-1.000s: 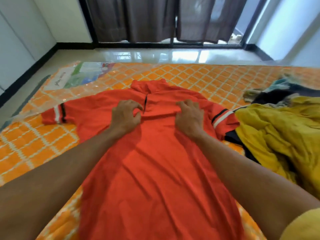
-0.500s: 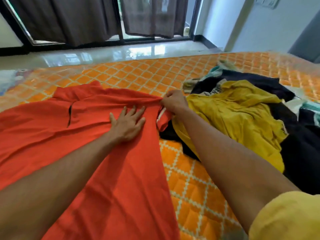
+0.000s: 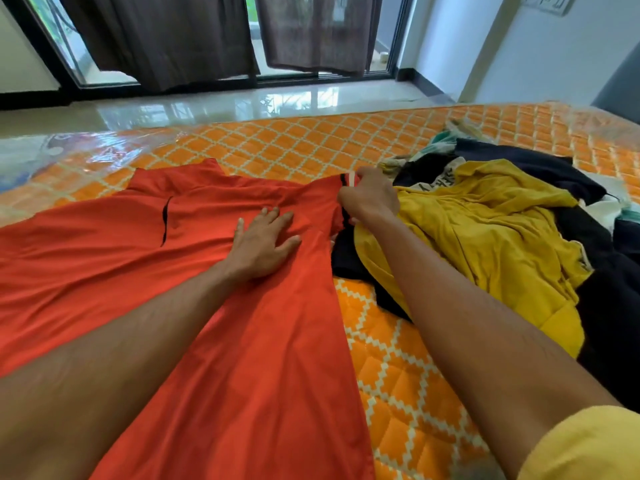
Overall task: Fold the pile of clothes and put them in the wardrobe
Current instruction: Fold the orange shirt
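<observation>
Barely started, the right grip (image 3: 370, 197) pinches a sleeve (image 3: 327, 195) of the shirt (image 3: 104, 254), the left grip (image 3: 263, 244) presses flat, fingers spread, just left of it (shirt unfolded on the bed (image 3: 398, 375)), and the pile (image 3: 485, 230) right of both awaits folding.

Place: a bedroom in a home.
Bed: a mattress (image 3: 277, 140) with an orange quilted diamond pattern, under a clear shiny plastic cover, fills most of the view.
Laundry: a red shirt (image 3: 138, 258) lies spread on the mattress; a loose pile of clothes (image 3: 502, 220), yellow, dark and white, lies just beside it on the right.
Doors: tall glass doors (image 3: 382, 46) in dark frames span the far side, with daylight behind.
Curtains: dark brown curtains (image 3: 166, 36) hang over the glass, ending above the floor.
Floor: glossy pale tiles (image 3: 214, 105) reflect the door light.
Walls: plain pale wall (image 3: 450, 36); a switch plate (image 3: 549, 3) sits high on the right.
</observation>
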